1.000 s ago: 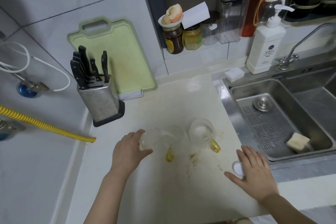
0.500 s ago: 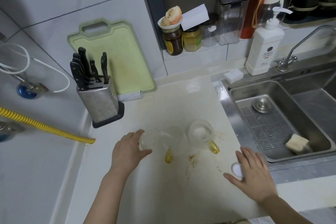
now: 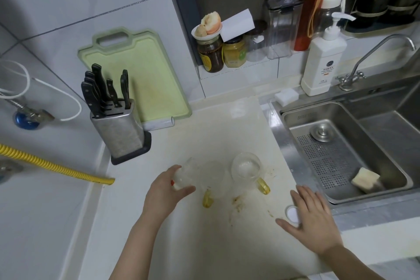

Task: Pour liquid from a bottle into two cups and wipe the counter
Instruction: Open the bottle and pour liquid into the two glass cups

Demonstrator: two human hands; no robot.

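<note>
From the head camera, the left hand [image 3: 166, 191] grips a clear bottle [image 3: 185, 175], fingers and thumb curled round its near end. The bottle is tipped over, its long axis running from the hand toward the right and slightly far, its mouth at the left cup [image 3: 213, 178]; the glass blurs together there, so I cannot tell whether they touch. The right cup [image 3: 246, 167] stands just beside, each cup with an amber handle pointing near. The right hand [image 3: 314, 216] lies flat on the counter [image 3: 227, 129], fingers spread, touching a white cap [image 3: 292, 212]. Brown stains [image 3: 236, 200] mark the counter near the cups. A knife block [image 3: 118, 129] stands far left; the sink [image 3: 354, 120] with a sponge [image 3: 365, 178] lies right.
</note>
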